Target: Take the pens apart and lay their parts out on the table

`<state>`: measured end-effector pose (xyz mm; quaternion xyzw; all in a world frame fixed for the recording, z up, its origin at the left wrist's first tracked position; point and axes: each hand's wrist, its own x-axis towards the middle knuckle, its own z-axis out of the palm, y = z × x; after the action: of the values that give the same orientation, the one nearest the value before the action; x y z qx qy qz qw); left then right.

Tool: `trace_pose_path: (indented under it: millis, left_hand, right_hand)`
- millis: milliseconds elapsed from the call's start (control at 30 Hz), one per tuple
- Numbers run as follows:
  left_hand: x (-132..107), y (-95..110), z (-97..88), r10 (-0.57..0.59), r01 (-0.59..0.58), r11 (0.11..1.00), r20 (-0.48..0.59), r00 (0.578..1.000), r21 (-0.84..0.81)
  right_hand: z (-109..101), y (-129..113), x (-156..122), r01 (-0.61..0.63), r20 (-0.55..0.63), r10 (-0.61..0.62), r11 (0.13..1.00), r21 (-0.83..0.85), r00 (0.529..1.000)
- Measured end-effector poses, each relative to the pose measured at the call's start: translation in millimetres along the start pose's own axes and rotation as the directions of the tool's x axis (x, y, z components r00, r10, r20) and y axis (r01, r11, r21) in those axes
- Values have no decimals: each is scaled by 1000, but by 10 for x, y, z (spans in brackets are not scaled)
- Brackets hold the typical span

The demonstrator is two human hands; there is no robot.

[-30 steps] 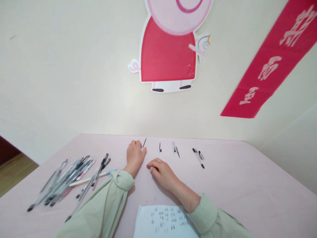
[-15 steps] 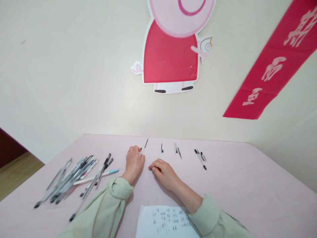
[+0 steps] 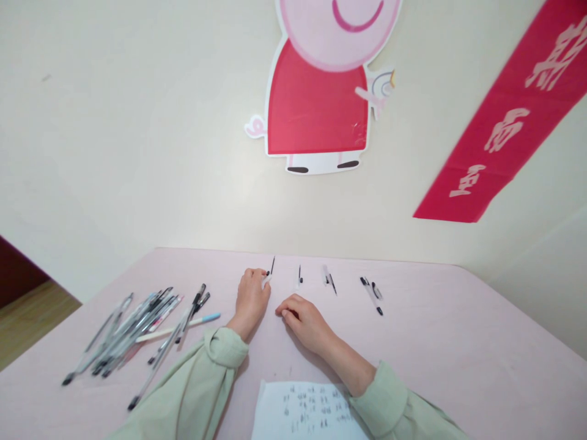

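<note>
My left hand (image 3: pixel 253 297) is closed, its fingertips on a small clear pen barrel with a black end (image 3: pixel 266 280), mostly hidden by the fingers. Just beyond it lies a thin black pen refill (image 3: pixel 273 264). My right hand (image 3: pixel 305 319) rests on the table with curled fingers, and nothing shows in them. Past the right hand, a second dark refill (image 3: pixel 299 274) lies with small pen parts around it. Further right are another group with a refill (image 3: pixel 333 284) and a clear pen with black ends (image 3: pixel 371 296) beside a black cap (image 3: pixel 376 289).
To the left, a pile of pens (image 3: pixel 132 330) spreads over the pink tabletop (image 3: pixel 449 342), with a white and blue pen (image 3: pixel 197 321) across it. Handwritten paper (image 3: pixel 275 415) lies at the front, partly under my right sleeve. A wall (image 3: pixel 160 153) stands behind the table.
My left hand has shifted slightly to the right, bringing the black-ended pen part close to the nearest refill. My right hand has stayed in place.
</note>
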<state>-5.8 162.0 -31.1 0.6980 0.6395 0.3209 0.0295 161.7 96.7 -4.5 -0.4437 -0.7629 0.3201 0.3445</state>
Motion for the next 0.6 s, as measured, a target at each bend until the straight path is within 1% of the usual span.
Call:
trace_pose_path:
  millis: [167,333,467,533,600]
  left_hand:
    - [33,49,30,-8,8,1000,-31,1000,-4]
    - [129,116,86,-26,26,1000,-46,999,-2]
    - [179,142,112,-52,50,998,-57,997,-26]
    - [150,156,88,-58,55,998,-67,996,-44]
    - [71,177,13,-43,39,997,-74,996,-61]
  right_hand:
    - [17,10,10,11,-3,-11,1000,-2,1000]
    - [27,19,13,-2,-11,2,1000,1,1000]
    - [8,36,11,19,1,-19,1000,20,1000]
    - [-5,44,9,31,6,-31,999,25,1000]
    - [-16,45,5,35,11,-35,999,27,999]
